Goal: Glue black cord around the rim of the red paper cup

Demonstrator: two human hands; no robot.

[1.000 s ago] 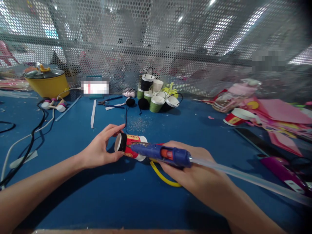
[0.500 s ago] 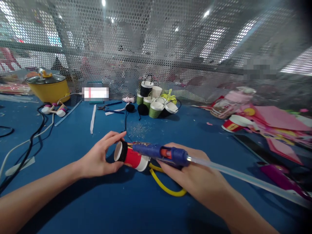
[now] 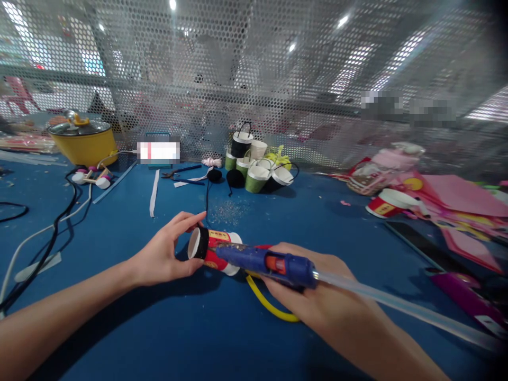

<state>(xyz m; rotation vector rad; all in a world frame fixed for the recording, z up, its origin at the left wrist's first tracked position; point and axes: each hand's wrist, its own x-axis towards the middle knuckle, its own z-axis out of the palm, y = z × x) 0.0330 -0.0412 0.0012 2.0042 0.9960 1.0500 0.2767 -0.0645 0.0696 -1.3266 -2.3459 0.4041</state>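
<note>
Head view: hands [image 3: 156, 257] hold red cup [image 3: 211, 259] and glue gun [image 3: 252, 259].

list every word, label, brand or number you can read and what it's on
Nothing can be read for certain.
Red paper cup in the left hand: characters on its yellow label, too small.
Far-right red cup: yellow marking, too small.
Bright panel, back left: pixelated.
Blue glue gun: no legible text.

A blue tabletop [image 3: 151, 323] spreads beneath the left hand [image 3: 159, 255] and right hand [image 3: 327, 301]. Ahead of both rises a grey perforated screen [image 3: 222, 69], with bright lights [image 3: 342, 21] showing in it. Far past the left hand, through the holes, stands what may be a pink chair [image 3: 18, 87].
</note>
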